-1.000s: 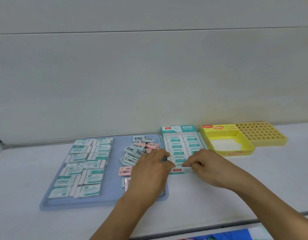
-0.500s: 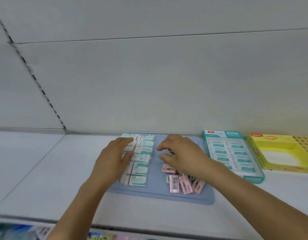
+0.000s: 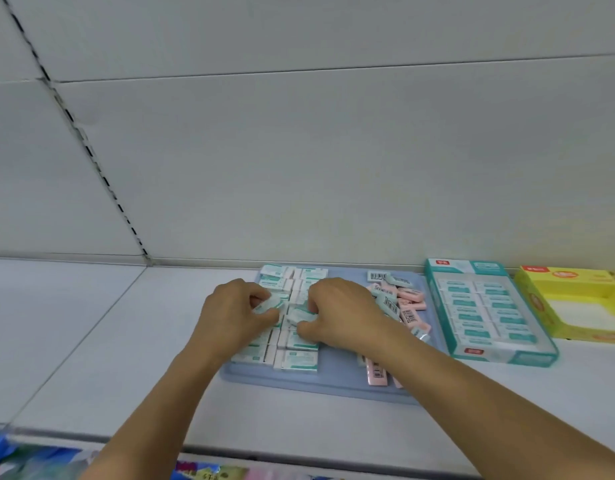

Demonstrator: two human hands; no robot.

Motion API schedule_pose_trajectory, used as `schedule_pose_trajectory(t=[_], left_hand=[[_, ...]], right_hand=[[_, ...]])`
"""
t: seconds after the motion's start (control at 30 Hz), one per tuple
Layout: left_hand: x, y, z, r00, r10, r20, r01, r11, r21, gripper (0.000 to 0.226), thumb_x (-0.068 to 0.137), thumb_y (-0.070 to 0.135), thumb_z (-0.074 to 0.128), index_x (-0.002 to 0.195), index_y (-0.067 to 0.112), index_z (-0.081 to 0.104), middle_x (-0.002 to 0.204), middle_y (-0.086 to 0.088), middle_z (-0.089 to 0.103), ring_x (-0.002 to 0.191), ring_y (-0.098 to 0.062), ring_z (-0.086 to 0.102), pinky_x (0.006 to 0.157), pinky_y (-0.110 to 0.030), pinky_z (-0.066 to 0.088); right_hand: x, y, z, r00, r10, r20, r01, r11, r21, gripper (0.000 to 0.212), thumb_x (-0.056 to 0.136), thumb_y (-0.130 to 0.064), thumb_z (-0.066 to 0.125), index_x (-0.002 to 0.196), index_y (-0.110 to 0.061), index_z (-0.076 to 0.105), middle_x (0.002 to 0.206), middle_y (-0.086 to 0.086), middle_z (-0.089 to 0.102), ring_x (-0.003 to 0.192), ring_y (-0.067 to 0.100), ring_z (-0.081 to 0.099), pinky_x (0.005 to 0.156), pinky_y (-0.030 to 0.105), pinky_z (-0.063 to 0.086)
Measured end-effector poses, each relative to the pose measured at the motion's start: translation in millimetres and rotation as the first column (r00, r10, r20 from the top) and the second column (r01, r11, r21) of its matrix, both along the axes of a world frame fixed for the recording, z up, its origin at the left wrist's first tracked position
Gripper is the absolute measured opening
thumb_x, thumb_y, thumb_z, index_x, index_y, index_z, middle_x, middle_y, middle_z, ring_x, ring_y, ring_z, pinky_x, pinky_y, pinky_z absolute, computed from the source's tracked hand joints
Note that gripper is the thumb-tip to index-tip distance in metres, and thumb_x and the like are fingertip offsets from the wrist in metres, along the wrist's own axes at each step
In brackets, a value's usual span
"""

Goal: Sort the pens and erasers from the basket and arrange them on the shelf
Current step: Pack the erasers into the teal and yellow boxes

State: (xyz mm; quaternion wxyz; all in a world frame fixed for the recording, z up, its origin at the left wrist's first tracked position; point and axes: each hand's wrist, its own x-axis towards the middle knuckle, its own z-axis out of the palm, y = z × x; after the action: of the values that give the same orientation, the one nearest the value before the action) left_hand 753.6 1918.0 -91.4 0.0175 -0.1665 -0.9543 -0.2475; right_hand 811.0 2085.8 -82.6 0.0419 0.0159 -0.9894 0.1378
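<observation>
1. A pale grey panelled wall fills the upper two thirds of the frame, with a slotted upright rail running diagonally down the upper left.
2. The white shelf (image 3: 91, 341) spans the lower part of the frame.
3. A flat blue tray (image 3: 337, 375) lies at centre on the shelf, holding loose erasers.
4. A teal display box (image 3: 486, 317) sits just right of the tray, filled with two neat columns of white, teal-sleeved erasers.
5. A yellow box (image 3: 572, 303) stands at the right edge of the frame, its white bottom showing.
6. The teal-sleeved erasers (image 3: 295, 358) are laid in rows on the tray's left half: small white blocks in teal-printed wrappers.
7. The pink erasers (image 3: 411, 296) lie jumbled on the tray's right half among a few teal ones, barcodes upward.
8. The left hand (image 3: 236, 313) pinches one teal-sleeved eraser, fingers curled.
9. The right hand (image 3: 344, 310), close beside the left, curls its fingers around another eraser in the rows.
</observation>
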Motion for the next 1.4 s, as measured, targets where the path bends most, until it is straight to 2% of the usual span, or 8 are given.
schedule_pose_trajectory(t=[0.07,0.13,0.2,0.27,0.5,0.9,1.13,1.4], left_hand=[[8,3,2,0.98,0.071,0.185,-0.138,0.915,0.38,0.012,0.081,0.029,0.074,0.089,0.021,0.076,0.079,0.008,0.073,0.068,-0.009,0.068,0.06,-0.023,0.053],[20,13,7,0.865,-0.112,0.49,-0.33,0.61,0.721,0.014,0.087,0.02,0.065,0.083,0.014,0.076,0.083,-0.006,0.076,0.068,-0.016,0.072,0.055,-0.023,0.055],[30,28,11,0.698,-0.376,0.609,-0.523,0.313,0.793,0.018,0.089,0.013,0.055,0.086,0.002,0.069,0.084,-0.013,0.074,0.071,-0.023,0.071,0.059,-0.028,0.058],[40,45,14,0.578,-0.533,0.618,-0.621,0.203,0.757,0.017,0.089,0.014,0.05,0.093,0.0,0.058,0.08,-0.016,0.068,0.067,-0.025,0.067,0.059,-0.032,0.059],[64,97,15,0.59,-0.579,0.564,-0.377,0.42,0.826,0.007,0.086,0.01,0.067,0.09,0.006,0.069,0.073,-0.008,0.057,0.054,-0.009,0.05,0.044,-0.019,0.042],[93,162,14,0.707,-0.518,0.482,-0.105,0.596,0.796,0.009,0.094,0.015,0.06,0.091,0.012,0.067,0.059,-0.003,0.052,0.05,-0.01,0.041,0.046,-0.019,0.033],[109,173,-3,0.799,-0.587,0.131,0.487,0.759,0.432,0.015,0.099,0.026,0.05,0.099,0.022,0.065,0.102,0.017,0.067,0.096,0.007,0.058,0.08,-0.014,0.046],[116,175,-15,0.757,-0.647,-0.085,0.65,0.76,0.009,0.03,0.1,0.038,0.044,0.125,0.032,0.058,0.137,0.008,0.05,0.13,-0.004,0.032,0.094,-0.019,0.024]], right_hand=[[7,11,4,0.995,-0.1,0.008,0.099,0.969,-0.228,0.033,0.07,-0.041,0.069,0.079,-0.01,0.065,0.07,0.0,0.063,0.064,0.015,0.056,0.056,0.032,0.043],[17,25,8,0.983,-0.184,0.032,0.168,0.8,-0.576,0.022,0.069,-0.031,0.074,0.074,-0.011,0.066,0.057,-0.006,0.059,0.049,0.006,0.049,0.052,0.026,0.042],[29,38,11,0.976,-0.211,0.044,0.158,0.56,-0.813,0.011,0.073,-0.014,0.074,0.072,-0.013,0.063,0.053,-0.004,0.058,0.045,0.009,0.05,0.049,0.024,0.043],[43,48,13,0.981,-0.194,0.016,0.096,0.408,-0.908,0.013,0.077,-0.002,0.07,0.077,-0.011,0.06,0.06,0.006,0.065,0.048,0.018,0.059,0.048,0.028,0.049],[81,87,15,0.985,-0.13,-0.115,-0.068,0.317,-0.946,0.026,0.08,0.014,0.064,0.094,-0.007,0.059,0.087,0.011,0.073,0.072,0.023,0.071,0.062,0.03,0.058],[127,169,31,0.968,-0.174,-0.18,0.062,0.864,-0.499,0.023,0.077,-0.012,0.077,0.089,-0.029,0.065,0.071,0.0,0.06,0.059,0.002,0.05,0.06,0.019,0.045],[149,215,29,0.959,-0.255,0.124,0.257,0.966,0.0,0.028,0.084,-0.03,0.07,0.112,-0.03,0.067,0.092,-0.011,0.06,0.084,0.007,0.055,0.08,0.027,0.047],[157,218,7,0.966,-0.258,0.015,0.258,0.966,-0.013,0.03,0.082,-0.033,0.073,0.112,-0.036,0.07,0.104,-0.013,0.059,0.1,0.014,0.054,0.076,0.026,0.038]])
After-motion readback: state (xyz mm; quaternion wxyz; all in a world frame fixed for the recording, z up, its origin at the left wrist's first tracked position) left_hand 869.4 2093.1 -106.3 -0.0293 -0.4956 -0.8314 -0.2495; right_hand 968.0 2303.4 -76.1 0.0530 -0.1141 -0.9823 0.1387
